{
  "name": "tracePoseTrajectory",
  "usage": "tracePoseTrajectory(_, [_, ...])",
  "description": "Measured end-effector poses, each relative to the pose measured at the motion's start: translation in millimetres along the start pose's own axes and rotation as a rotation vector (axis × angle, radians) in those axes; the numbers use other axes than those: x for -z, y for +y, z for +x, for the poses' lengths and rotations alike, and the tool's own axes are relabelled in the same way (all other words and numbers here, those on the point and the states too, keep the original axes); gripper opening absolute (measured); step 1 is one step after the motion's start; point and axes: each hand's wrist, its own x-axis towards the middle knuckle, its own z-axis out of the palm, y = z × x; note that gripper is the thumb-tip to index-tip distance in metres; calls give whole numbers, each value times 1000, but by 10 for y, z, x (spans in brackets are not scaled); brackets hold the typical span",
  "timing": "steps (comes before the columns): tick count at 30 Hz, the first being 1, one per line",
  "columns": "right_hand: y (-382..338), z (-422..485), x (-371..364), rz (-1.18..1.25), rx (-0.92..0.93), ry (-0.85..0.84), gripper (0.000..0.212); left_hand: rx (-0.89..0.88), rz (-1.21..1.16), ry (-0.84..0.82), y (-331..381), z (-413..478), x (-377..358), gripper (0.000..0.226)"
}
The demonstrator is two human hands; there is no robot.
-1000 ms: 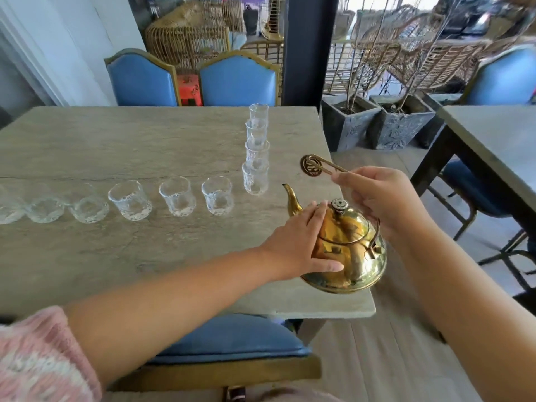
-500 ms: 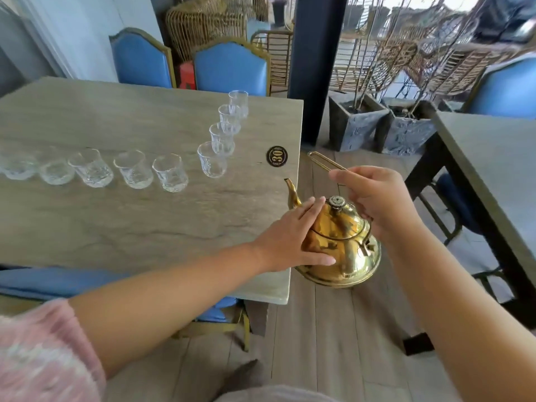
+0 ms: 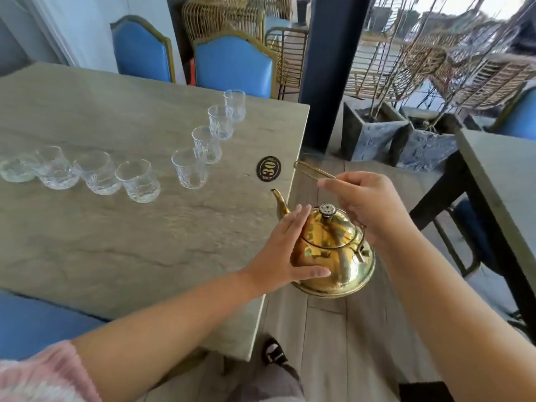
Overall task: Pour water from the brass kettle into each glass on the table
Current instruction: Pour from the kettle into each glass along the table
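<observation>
A shiny brass kettle [image 3: 338, 250] hangs in the air just off the table's right edge, spout pointing toward the glasses. My right hand [image 3: 368, 210] grips its thin handle from above. My left hand [image 3: 285, 253] rests flat against the kettle's left side, thumb under the belly. Several clear glasses stand on the grey stone table [image 3: 116, 227]: one row [image 3: 137, 181] runs leftward, another row [image 3: 190, 169] runs away toward the far edge, ending at the far glass [image 3: 235, 104]. Whether they hold water is unclear.
A round black disc marked 30 [image 3: 269, 168] lies near the table's right edge. Blue chairs [image 3: 235, 65] stand behind the table. A dark pillar [image 3: 327, 68], stone planters [image 3: 374, 132] and a second table [image 3: 504, 181] stand to the right.
The view has swung right, so the glasses sit further left in frame and the disc marked 30 shows. The kettle has shifted from over the table corner to beyond its right edge; both hands keep their hold.
</observation>
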Motion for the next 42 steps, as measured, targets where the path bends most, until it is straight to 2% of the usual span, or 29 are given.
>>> tracePoseTrajectory(5, [-152,615,-16,-42,14,-129,15,58,-50,122,-37,416,171,108])
tracePoseTrajectory(17, [-494,1685,-403,-39,146,-365,21,253,-146,381,-105,919,716,103])
tracePoseTrajectory(23, [-519,2128,-614,-47,199,-593,15,396,-157,536,-198,1096,752,101])
tracePoseTrajectory(29, [-596,2550,-792,-162,304,-801,12,503,-195,670,-182,1360,780,99])
tracePoseTrajectory(33, [-666,2697,-884,-227,370,-887,21,558,-283,753,-186,1446,793,95])
tracePoseTrajectory(35, [-703,2735,-925,-223,401,-914,20,567,-308,790,-189,1470,813,88])
tracePoseTrajectory(42, [-892,2789,-1122,-248,496,-931,17,567,-388,828,-231,1454,1017,87])
